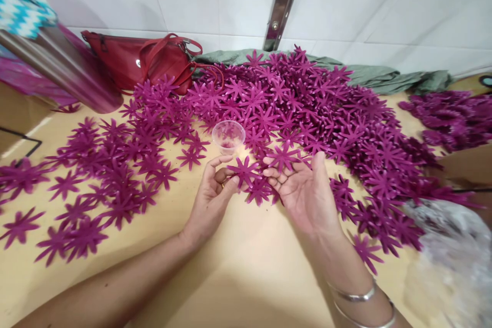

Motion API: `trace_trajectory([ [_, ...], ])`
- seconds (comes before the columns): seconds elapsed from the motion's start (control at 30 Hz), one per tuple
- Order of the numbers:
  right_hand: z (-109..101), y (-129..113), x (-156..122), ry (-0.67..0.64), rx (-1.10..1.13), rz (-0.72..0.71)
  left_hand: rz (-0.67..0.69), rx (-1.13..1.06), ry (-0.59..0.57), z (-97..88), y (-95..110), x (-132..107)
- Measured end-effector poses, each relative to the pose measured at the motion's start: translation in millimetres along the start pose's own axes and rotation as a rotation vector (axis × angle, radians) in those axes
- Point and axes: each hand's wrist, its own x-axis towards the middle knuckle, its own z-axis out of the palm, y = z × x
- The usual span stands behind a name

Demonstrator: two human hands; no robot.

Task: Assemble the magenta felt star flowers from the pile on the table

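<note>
Between the thumb and fingers of my left hand (216, 187) a magenta flower-shaped piece (245, 171) with narrow petals is pinched. My right hand (307, 195) is palm up with its fingers spread and the thumb raised. Another magenta piece (284, 157) lies at its fingertips; whether it rests on them or just beyond, I cannot tell. Just past my left hand stands a small clear plastic cup (228, 136) with reddish bits inside. More of the same pieces lie under and between my hands.
A large heap of magenta flower pieces (307, 97) spreads across the wooden table (238, 277), with looser ones at left. A red handbag (126, 59) and a metallic cylinder (80, 69) stand at back left. Right hold a clear plastic bag (453, 251) and a cardboard box (469, 166).
</note>
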Motion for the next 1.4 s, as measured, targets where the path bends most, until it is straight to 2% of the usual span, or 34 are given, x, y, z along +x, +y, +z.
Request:
trace_trajectory([
  [0.17, -0.6, 6.4, -1.5, 0.048, -0.185, -0.115, 0.010, -0.035, -0.021, 0.3, 1.9, 0.9],
  [0.3, -5.0, 9.7, -1.1, 0.049, -0.321, -0.114, 0.018, -0.031, -0.014, -0.4, 0.4, 1.2],
  [0.5, 1.9, 10.5, -7.2, -0.076, -0.428, -0.071, -0.037, 0.071, -0.082, -1.0, 2.6, 1.0],
  [0.7, 10.0, 12.2, -13.0, -0.168, -0.537, -0.040, 0.036, 0.184, -0.051, -1.0, 2.8, 1.8],
  [0.87, 4.5, 13.4, -8.8, -0.046, -0.413, -0.040, 0.020, 0.146, 0.048, -1.1, -0.4, 2.0],
  [1.03, 1.5, 1.9, -5.2, 0.098, -0.215, -0.148, 0.001, 0.109, 0.074, -1.9, -2.5, 1.9],
  [1.23, -6.1, -0.2, -2.0, 0.058, -0.366, -0.157, -0.002, 0.113, 0.097, -0.7, -1.8, 1.3],
  [1.4, -5.2, 2.5, -0.8, 0.088, -0.399, -0.129, 0.008, 0.117, 0.097, -1.0, -3.1, 1.9],
])
